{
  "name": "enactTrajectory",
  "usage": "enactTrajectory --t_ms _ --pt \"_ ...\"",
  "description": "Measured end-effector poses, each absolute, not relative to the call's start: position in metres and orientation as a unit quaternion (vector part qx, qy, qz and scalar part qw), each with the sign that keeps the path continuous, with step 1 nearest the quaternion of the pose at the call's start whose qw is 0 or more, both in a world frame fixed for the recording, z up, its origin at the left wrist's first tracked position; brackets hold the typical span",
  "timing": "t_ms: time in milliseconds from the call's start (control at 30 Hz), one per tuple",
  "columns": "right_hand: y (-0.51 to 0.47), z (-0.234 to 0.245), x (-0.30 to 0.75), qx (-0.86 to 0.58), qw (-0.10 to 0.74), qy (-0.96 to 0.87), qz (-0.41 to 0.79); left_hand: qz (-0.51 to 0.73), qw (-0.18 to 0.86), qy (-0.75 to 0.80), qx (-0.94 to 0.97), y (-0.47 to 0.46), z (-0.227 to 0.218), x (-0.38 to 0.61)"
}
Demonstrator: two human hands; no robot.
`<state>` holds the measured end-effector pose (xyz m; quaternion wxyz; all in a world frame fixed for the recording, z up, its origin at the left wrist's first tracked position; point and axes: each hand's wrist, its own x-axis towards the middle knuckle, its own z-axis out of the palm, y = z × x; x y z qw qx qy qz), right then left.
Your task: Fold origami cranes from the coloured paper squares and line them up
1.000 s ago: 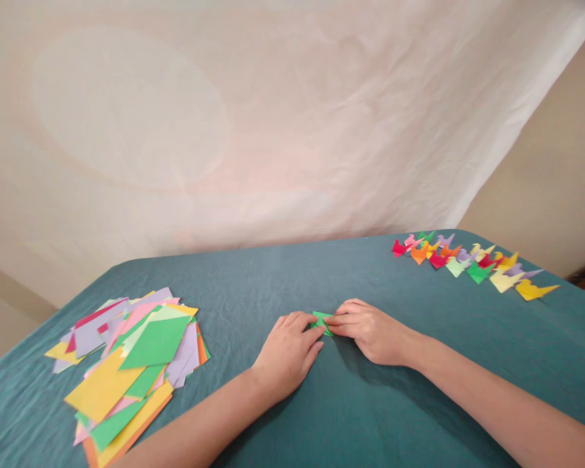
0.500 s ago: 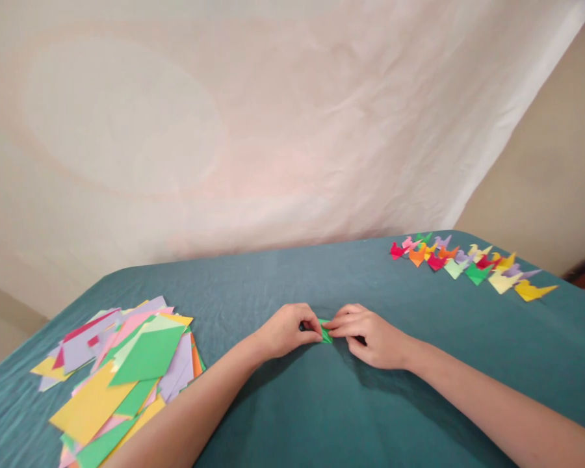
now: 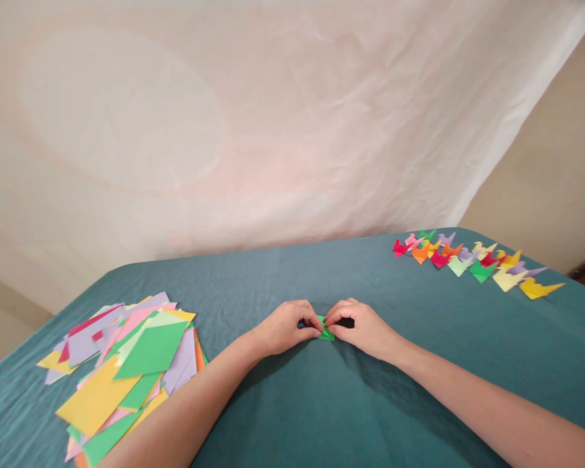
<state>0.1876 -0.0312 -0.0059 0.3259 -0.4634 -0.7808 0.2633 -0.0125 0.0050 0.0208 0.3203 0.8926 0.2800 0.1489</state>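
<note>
Between my two hands, at the middle of the table, is a small folded piece of green paper (image 3: pixel 326 333). My left hand (image 3: pixel 288 328) pinches its left side between thumb and fingertips. From the right, my right hand (image 3: pixel 359 327) has its thumb and index fingertip closed on the paper's other side. Fingertips cover much of the paper, so its exact folds are hidden.
A loose pile of coloured paper sheets (image 3: pixel 151 351) lies on the left, partly behind my left forearm. Several folded paper birds (image 3: pixel 482 271) stand in rows at the far right of the green-clothed table (image 3: pixel 273 279). A pale sheet (image 3: pixel 273 130) hangs behind.
My right hand's fingers, stretched flat over the green paper before, have drawn in to a pinch with the thumb. My left hand keeps its pinch. The view has shifted slightly.
</note>
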Motion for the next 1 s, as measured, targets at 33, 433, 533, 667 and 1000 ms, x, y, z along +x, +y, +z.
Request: enactTrajectory --t_ms 33,433,533,667,1000 --pt "-0.0314 -0.0063 0.1875 -0.465 0.323 -0.782 0.262 0.150 0.316 0.284 0.892 0.0053 0.0206 -0.0128" --pt "-0.0333 -0.0069 0.1881 -0.469 0.300 -0.792 0.252 0.157 0.310 0.296 0.890 0.0073 0.0154 -0.0118" --pt "-0.0336 -0.0062 0.1884 -0.466 0.297 -0.793 0.255 0.153 0.303 0.301 0.891 0.0065 0.0160 -0.0112" --pt "-0.0341 -0.0035 0.1887 -0.468 0.285 -0.797 0.255 0.151 0.290 0.310 0.893 0.0055 0.0168 -0.0103" --pt "-0.0351 -0.0023 0.1884 -0.478 0.258 -0.803 0.246 0.149 0.276 0.317 0.895 0.0052 0.0177 -0.0084"
